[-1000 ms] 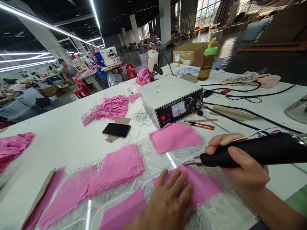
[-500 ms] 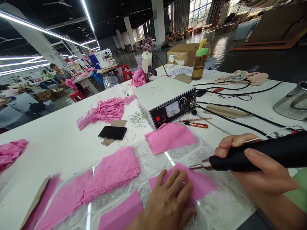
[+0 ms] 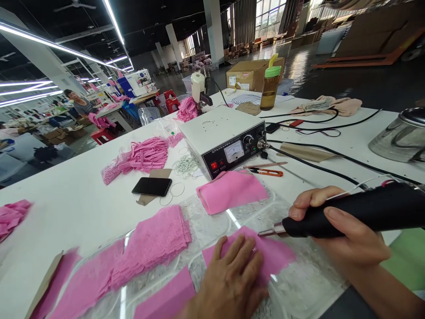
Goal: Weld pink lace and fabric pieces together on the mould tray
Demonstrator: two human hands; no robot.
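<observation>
My left hand lies flat with fingers spread on a pink fabric piece resting on a scratched glass plate. My right hand is closed round a black hand-held tool whose metal tip hovers at the fabric's far edge. The tool's cable runs to a white control box with a dial and red lights. Another folded pink piece lies just behind.
Pink lace stacks lie to the left, pink straps, a black phone, white rings, orange snips, a bottle, a cardboard box and a metal pot on the white table. A person sits far left.
The view has drifted, so the table's objects sit slightly lower-left. The tool in my right hand pulled back a little rightward, then eased left again; my left hand stays flat on the fabric.
</observation>
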